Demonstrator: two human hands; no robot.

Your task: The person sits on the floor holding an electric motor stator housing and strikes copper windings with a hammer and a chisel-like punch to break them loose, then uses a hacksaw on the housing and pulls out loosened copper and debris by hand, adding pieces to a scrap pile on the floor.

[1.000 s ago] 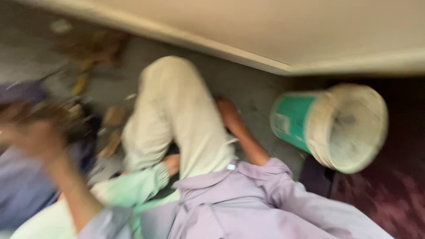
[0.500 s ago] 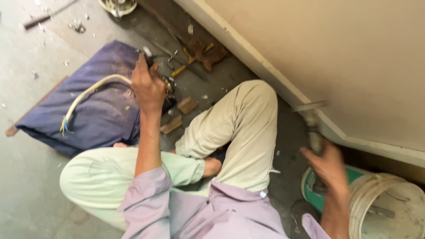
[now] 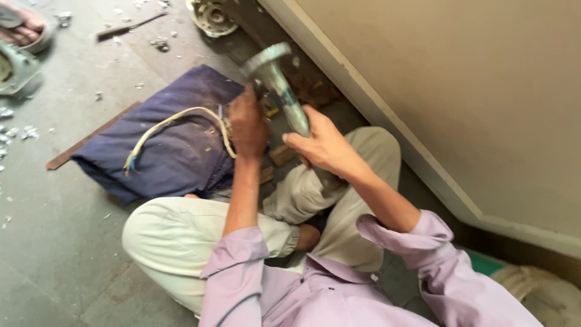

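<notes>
I sit cross-legged on the floor. My right hand grips a grey metal hammer-like tool by its shaft, its flat round head raised above my left hand. My left hand is closed on a small metal part at the edge of a dark blue cloth, where a pale cable with coloured wire ends begins. The part itself is mostly hidden under my fingers.
A beige wall with a skirting board runs along the right. A round metal casing lies at the top, another grey metal housing at the far left. A flat bar pokes from under the cloth. Small wooden blocks lie by my knee.
My right hand swung up from beside the bucket at lower right, bringing the tool over my left hand. The view shifted, so the bucket has nearly left the frame.
</notes>
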